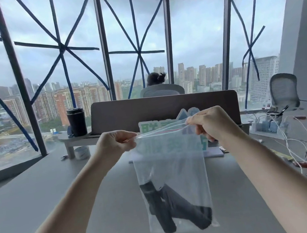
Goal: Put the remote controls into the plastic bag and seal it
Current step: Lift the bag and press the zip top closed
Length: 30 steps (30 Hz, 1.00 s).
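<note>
A clear plastic zip bag (172,165) hangs in the air above the grey desk (51,194). Two dark remote controls (173,206) lie crossed at its bottom. My left hand (116,142) pinches the bag's top left corner. My right hand (209,123) pinches the top right end of the zip strip, which has a red line. The top edge is stretched taut between both hands. Whether the zip is pressed closed along its length cannot be told.
A black tumbler (76,121) stands on a small shelf at the back left, beside a brown divider panel (164,108). A green and white sign (169,126) stands behind the bag. White cables and small tools (298,145) crowd the right side. A person sits beyond the divider.
</note>
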Available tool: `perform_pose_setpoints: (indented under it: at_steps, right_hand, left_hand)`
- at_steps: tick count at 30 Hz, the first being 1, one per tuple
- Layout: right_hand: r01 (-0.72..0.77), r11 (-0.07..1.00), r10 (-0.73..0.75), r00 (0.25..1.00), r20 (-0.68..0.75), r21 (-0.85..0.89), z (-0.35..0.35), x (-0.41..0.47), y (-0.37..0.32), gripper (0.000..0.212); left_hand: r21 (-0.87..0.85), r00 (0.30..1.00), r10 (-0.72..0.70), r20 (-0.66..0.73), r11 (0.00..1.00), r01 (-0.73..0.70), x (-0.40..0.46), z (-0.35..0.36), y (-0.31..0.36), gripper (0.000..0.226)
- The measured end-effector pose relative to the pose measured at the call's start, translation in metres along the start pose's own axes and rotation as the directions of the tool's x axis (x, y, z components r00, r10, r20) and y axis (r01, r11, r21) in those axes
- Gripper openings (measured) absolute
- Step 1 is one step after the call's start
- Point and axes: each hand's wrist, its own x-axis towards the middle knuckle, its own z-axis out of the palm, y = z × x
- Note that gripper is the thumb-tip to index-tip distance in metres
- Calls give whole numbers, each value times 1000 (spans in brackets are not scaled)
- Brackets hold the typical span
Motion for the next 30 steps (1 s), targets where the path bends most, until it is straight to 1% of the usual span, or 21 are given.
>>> perform_pose_setpoints:
  at_steps: [2, 3, 5, 6, 7, 8, 9, 11, 12, 13, 14, 15, 16, 17, 18, 19, 21, 23, 26, 30]
  right_hand:
    - [12, 995, -11, 1000, 8, -104, -5, -6, -1, 26]
    - [15, 992, -14, 1000, 9, -126, -8, -9, -2, 22]
    - [13, 992, -11, 1000, 13, -122, -14, -17, -5, 12]
    - [17, 991, -16, 1000, 9, -136, -18, -22, -7, 11]
    - [21, 984, -23, 1000, -8, -177, -21, -25, -8, 12]
    - [23, 965, -36, 998, -45, -262, -26, -27, -9, 14]
    - [12, 923, -52, 994, -95, -385, -31, -29, -9, 18]
    - [-12, 780, -116, 980, -164, -625, -38, -35, -11, 20]
    - [34, 720, -185, 972, -145, -693, -39, -39, -13, 19]
    - [127, 685, -265, 961, -82, -718, -37, -44, -16, 17]
    - [234, 663, -327, 945, 5, -711, -33, -48, -20, 21]
    - [323, 641, -358, 928, 101, -696, -28, -51, -23, 34]
    - [379, 626, -360, 916, 178, -682, -22, -52, -25, 43]
    - [401, 606, -350, 910, 222, -686, -16, -51, -26, 45]
    - [412, 590, -343, 906, 247, -694, -11, -49, -25, 42]
    - [407, 590, -332, 909, 250, -697, -8, -46, -23, 35]
    - [393, 626, -312, 918, 245, -673, -7, -39, -21, 21]
    - [382, 673, -278, 924, 261, -634, -8, -33, -21, 14]
    - [374, 724, -252, 926, 282, -579, -7, -27, -21, 10]
    - [367, 746, -254, 928, 272, -556, -5, -22, -22, 12]
  left_hand:
    - [2, 998, -4, -65, 1000, 4, -7, 10, -9, 14]
    - [-5, 997, -21, -78, 1000, 21, -9, 14, -13, 10]
    - [-23, 996, -75, -57, 997, 73, -13, 21, -19, 3]
    - [-32, 995, -99, -34, 995, 98, -15, 24, -21, 6]
    - [-49, 992, -123, -11, 991, 123, -18, 28, -22, 9]
    - [-71, 990, -141, 10, 987, 142, -19, 32, -21, 11]
    - [-90, 989, -148, 26, 985, 149, -21, 37, -19, 11]
    - [-110, 992, -119, 43, 986, 123, -23, 46, -11, 12]
    - [-107, 994, -93, 49, 989, 97, -23, 52, -6, 13]
    - [-94, 996, -64, 56, 993, 69, -22, 58, 0, 13]
    - [-72, 998, -33, 62, 997, 37, -21, 63, 6, 14]
    - [-45, 998, -3, 65, 999, 6, -21, 69, 12, 16]
    - [-10, 998, 23, 64, 1000, -23, -21, 75, 19, 17]
    - [29, 997, 48, 62, 998, -50, -21, 79, 24, 17]
    - [61, 995, 73, 64, 995, -77, -21, 82, 30, 15]
    - [85, 993, 99, 67, 991, -105, -22, 84, 34, 13]
    - [111, 987, 141, 71, 983, -148, -23, 85, 41, 11]
    - [129, 984, 161, 77, 977, -170, -24, 84, 45, 11]
    - [141, 980, 181, 78, 971, -190, -24, 82, 49, 9]
    - [149, 979, 188, 84, 969, -199, -21, 79, 51, 9]
